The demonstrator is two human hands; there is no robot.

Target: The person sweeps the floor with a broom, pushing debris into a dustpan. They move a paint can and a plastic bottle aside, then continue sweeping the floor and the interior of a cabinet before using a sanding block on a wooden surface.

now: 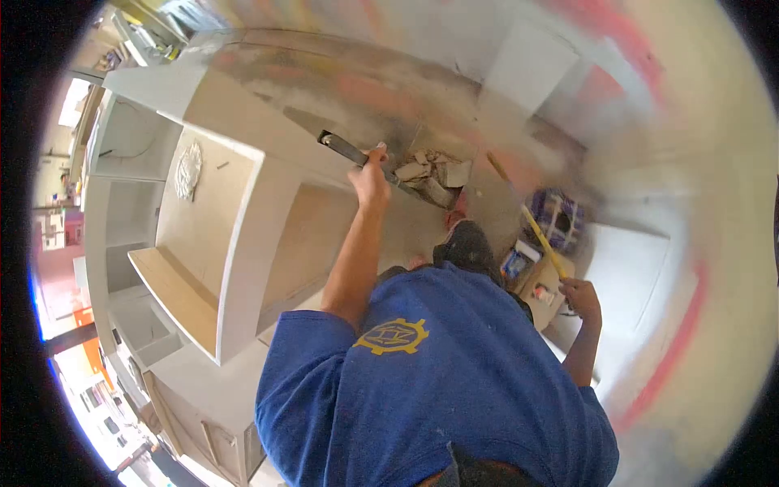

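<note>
My left hand (pixel 372 177) is closed round a black handle (pixel 344 148) with a flat, dark end pointing up and left. Its other end runs toward a heap of broken, pale rubble pieces (pixel 438 174) on the floor, where whatever it joins is hidden. My right hand (pixel 581 298) grips a long yellow stick (pixel 542 234), which slants up and left to a brownish end right of the heap. My feet are close below the rubble, one in a dark shoe.
At left stands a white cabinet (pixel 251 243) with open compartments and a bundled white item (pixel 187 171) in it. A purple-wrapped pack (pixel 556 217) and a small blue-and-white box (pixel 519 261) sit at right. White panels (pixel 625 272) lean near the paint-marked wall.
</note>
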